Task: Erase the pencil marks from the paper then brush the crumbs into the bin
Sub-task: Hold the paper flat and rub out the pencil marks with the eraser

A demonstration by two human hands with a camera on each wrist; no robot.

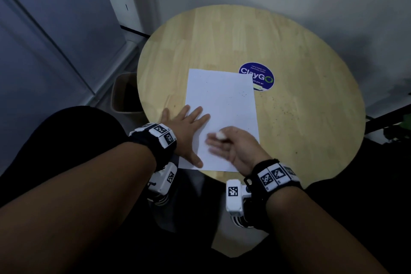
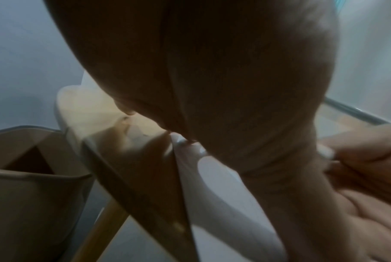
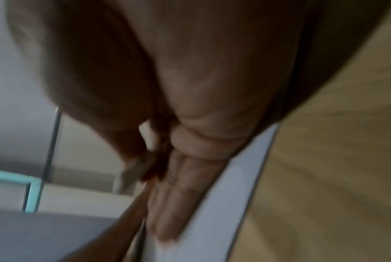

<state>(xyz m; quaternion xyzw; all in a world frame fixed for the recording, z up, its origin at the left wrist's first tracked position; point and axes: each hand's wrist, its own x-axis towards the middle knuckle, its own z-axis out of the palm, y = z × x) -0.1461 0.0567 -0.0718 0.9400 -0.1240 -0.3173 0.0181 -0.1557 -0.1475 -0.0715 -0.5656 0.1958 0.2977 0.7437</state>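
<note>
A white sheet of paper point(image 1: 222, 104) lies on the round wooden table point(image 1: 300, 107). A few dark specks point(image 1: 243, 94) sit near its far right edge. My left hand point(image 1: 189, 124) lies flat with fingers spread, pressing the sheet's near left edge. My right hand point(image 1: 219, 141) is over the near part of the sheet, blurred by motion. It pinches a small white eraser point(image 1: 220, 134) at the thumb, while its other fingers point(image 3: 174, 203) stretch out along the paper point(image 3: 223, 203). In the right wrist view the eraser point(image 3: 147, 134) shows as a white bit between thumb and fingers.
A beige bin point(image 1: 124, 93) stands on the floor just past the table's left edge; its open top point(image 2: 33, 177) shows in the left wrist view. A round blue sticker point(image 1: 256, 75) lies on the table beyond the paper. Walls close in behind.
</note>
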